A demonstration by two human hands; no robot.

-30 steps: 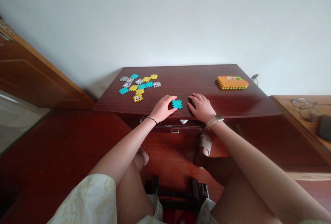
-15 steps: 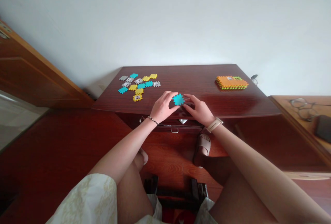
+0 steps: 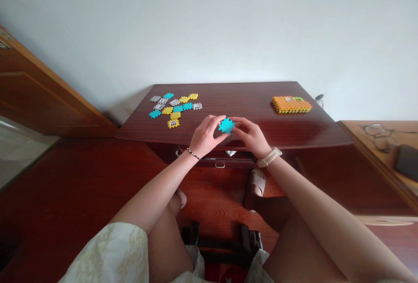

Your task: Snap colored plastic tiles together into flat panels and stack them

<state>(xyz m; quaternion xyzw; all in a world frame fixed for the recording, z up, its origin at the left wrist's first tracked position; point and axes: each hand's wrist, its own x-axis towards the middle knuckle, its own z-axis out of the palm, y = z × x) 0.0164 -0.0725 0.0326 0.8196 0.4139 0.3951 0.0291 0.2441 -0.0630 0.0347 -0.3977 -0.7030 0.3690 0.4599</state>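
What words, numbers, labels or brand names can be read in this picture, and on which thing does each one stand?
No readable text shows anywhere.
Cyan plastic tile, held between the left hand and right hand: no print seen.
Yellow plastic tile: a window-like picture, no letters.
Wristwatch: nothing legible.

Bright, even light, glare on the polished wooden desktop (image 3: pixel 303 133), edges bowed.

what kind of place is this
Probably a room in a home, perhaps a bedroom or study: there's a polished dark wood desk with a drawer, eyeglasses on a wooden side table, and a slide sandal on the floor.
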